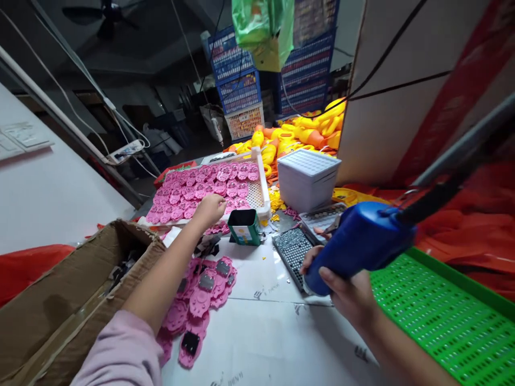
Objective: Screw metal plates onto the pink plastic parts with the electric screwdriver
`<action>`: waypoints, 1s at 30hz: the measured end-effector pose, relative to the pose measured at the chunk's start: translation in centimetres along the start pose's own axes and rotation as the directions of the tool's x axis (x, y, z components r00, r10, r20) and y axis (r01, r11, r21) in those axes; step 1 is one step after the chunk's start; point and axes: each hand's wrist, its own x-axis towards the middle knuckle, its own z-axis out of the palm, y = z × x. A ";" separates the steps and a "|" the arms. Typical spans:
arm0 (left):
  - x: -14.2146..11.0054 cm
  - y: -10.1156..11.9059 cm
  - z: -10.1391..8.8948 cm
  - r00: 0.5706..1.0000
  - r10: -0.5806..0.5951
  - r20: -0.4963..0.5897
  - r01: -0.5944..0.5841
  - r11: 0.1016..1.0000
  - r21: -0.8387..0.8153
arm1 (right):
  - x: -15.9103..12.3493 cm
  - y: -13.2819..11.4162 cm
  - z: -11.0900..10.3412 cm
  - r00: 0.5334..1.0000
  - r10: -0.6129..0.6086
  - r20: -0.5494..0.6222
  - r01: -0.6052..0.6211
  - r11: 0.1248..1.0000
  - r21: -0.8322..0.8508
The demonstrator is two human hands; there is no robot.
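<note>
My left hand (211, 210), fingers curled together, is at the near edge of a white tray (263, 195) filled with rows of pink plastic parts (201, 185). Whatever its fingertips hold, if anything, is hidden. My right hand (350, 292) is wrapped round a blue electric screwdriver (362, 236), which slants toward a black perforated screw tray (293, 252); its tip is hidden. Between the hands stands a dark green open tin (244, 228). Loose pink parts, some with grey or black pieces on them (207, 289), lie overlapping below my left forearm.
A cardboard box (132, 252) stands at left. A green slotted basket (446, 316) is at right, beside red pieces. Behind are a white lidded container (309, 179), yellow and orange parts (298, 134) and stacked blue crates (237, 80). A green bag (261, 27) and cables hang overhead.
</note>
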 end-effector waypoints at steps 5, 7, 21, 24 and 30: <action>6.4 -0.6 1.2 0.993 -0.092 0.076 0.081 0.988 0.133 | 0.0 0.6 -0.6 0.999 -0.018 0.043 0.020 0.999 -0.046; 8.5 -0.9 1.6 0.989 -0.120 0.087 0.105 0.981 0.162 | -0.1 0.9 -1.0 0.998 -0.023 0.064 0.027 0.997 -0.074; 16.1 1.8 4.5 0.959 0.079 0.271 -0.132 0.975 0.181 | -0.8 2.0 -2.6 0.995 -0.046 0.094 0.058 0.990 -0.128; 16.4 2.3 4.8 0.963 0.071 0.261 -0.124 0.974 0.192 | -1.0 1.9 -2.7 0.990 -0.052 0.128 0.071 0.986 -0.153; 16.5 2.6 4.2 0.984 0.021 0.179 -0.060 0.973 0.221 | -0.8 1.8 -2.8 0.989 -0.053 0.141 0.083 0.973 -0.216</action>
